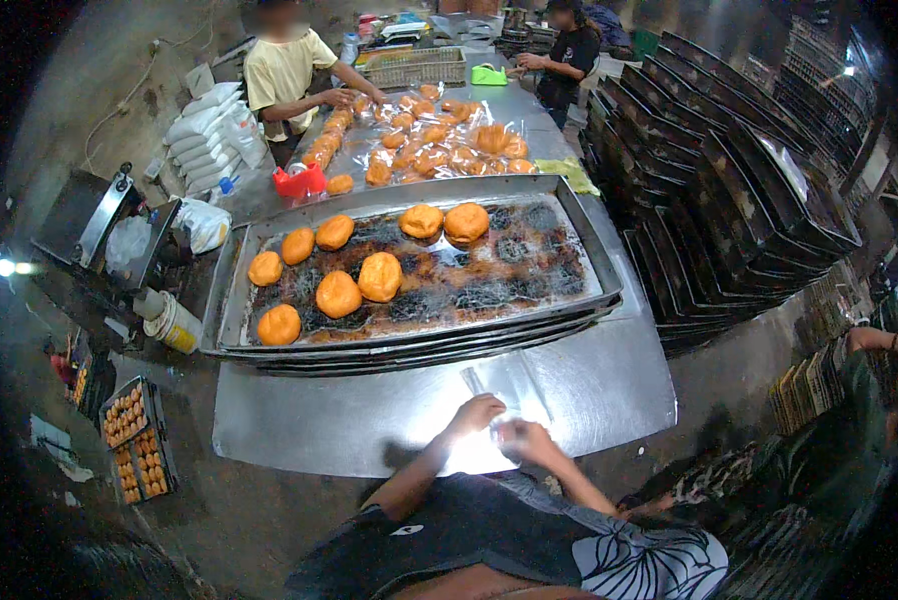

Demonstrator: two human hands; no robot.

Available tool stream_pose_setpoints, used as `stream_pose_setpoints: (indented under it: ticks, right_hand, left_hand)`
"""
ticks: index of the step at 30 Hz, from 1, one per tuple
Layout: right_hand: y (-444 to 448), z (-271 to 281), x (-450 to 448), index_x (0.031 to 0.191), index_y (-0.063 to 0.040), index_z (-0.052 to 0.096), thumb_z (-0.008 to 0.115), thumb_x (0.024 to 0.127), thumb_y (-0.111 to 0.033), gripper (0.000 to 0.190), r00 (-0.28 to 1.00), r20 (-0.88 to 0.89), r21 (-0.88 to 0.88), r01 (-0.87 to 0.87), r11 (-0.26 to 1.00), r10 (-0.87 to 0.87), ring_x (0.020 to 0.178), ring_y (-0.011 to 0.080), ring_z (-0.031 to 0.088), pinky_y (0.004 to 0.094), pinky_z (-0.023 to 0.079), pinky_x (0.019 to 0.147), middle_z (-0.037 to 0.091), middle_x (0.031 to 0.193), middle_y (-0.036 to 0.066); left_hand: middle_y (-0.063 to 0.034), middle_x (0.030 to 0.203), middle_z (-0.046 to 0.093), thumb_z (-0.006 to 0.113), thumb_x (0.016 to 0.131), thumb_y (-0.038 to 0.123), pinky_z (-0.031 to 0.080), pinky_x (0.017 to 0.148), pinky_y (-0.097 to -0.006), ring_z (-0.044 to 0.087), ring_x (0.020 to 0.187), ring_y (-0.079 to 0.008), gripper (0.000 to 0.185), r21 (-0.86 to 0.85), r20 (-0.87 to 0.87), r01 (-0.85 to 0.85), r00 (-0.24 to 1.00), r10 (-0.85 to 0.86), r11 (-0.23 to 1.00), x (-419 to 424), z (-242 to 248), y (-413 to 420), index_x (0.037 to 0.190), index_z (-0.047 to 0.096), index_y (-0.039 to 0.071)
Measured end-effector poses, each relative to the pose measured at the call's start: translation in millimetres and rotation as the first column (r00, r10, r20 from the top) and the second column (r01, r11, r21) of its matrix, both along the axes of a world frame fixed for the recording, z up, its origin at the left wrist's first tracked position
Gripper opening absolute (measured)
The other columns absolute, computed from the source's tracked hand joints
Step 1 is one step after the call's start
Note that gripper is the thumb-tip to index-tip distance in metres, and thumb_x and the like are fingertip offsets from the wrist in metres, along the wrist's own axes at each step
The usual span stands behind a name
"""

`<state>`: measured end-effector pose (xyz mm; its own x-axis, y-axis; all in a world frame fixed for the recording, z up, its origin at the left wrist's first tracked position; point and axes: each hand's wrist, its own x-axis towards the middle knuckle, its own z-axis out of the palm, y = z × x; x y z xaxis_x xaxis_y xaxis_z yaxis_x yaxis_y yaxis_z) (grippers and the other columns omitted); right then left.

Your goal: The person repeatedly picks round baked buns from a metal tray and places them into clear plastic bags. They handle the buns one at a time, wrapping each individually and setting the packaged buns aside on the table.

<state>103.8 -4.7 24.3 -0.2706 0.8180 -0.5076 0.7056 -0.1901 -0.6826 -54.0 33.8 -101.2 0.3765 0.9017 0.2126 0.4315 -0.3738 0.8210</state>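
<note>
Near the front edge of the metal table (306,412), my left hand (479,414) has its fingers closed on a clear plastic bag (520,379). Close beside it, my right hand (530,442) is curled at the near end of the same bag; it is slightly blurred. Glare hides part of the plastic around my fingers. Just beyond lies a stack of shallow metal baking trays (419,352). The top tray (494,285) has a browned, stained bottom and holds several round golden buns (380,277), mostly toward its left side and back.
Bagged buns (426,157) cover the table behind the trays, near a red tape dispenser (299,180) and a green dispenser (488,74). Two co-workers (287,75) stand at the far end. Stacked dark trays (719,195) rise at right; a bucket (172,322) stands at left.
</note>
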Motion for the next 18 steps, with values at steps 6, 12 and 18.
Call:
stream_pose_setpoints:
  ticks: [6,12,18]
  right_hand:
    - [-15,-60,18,0.093,0.001,0.062,0.062,0.08,-0.023,0.027,0.913,-0.408,0.218,0.071,0.973,0.025,0.067,0.0173,0.06,0.0283,0.048,0.064,0.064,0.076,0.013]
    - [-42,-62,32,0.085,0.0,0.051,0.053,0.088,-0.023,0.023,0.852,-0.479,0.101,0.292,0.951,-0.211,0.058,0.0148,0.059,0.0276,0.047,0.053,0.06,0.065,0.011]
    - [-45,-46,4,0.132,-0.004,0.031,0.037,0.086,-0.003,0.046,0.766,-0.523,-0.133,0.359,0.924,-0.373,0.048,0.0142,0.057,0.0253,0.045,0.04,0.061,0.063,0.011]
  left_hand:
    - [-0.0108,0.094,0.062,0.057,0.084,0.027,0.046,0.08,-0.0299,0.059,0.091,-0.0199,0.032,-0.378,0.096,-0.055,0.991,0.098,0.924,4,49,-19,0.1,0.06,-0.001]
    - [-0.0075,0.075,0.065,0.062,0.079,0.029,0.049,0.064,-0.0285,0.062,0.069,-0.0182,0.025,-0.647,0.208,-0.011,0.959,0.191,0.762,29,67,-53,0.088,0.063,0.005]
    - [-0.0085,0.075,0.063,0.065,0.078,0.023,0.047,0.066,-0.0289,0.061,0.072,-0.0147,0.022,-0.195,0.117,-0.268,0.949,0.294,0.943,25,101,-38,0.084,0.063,0.002]
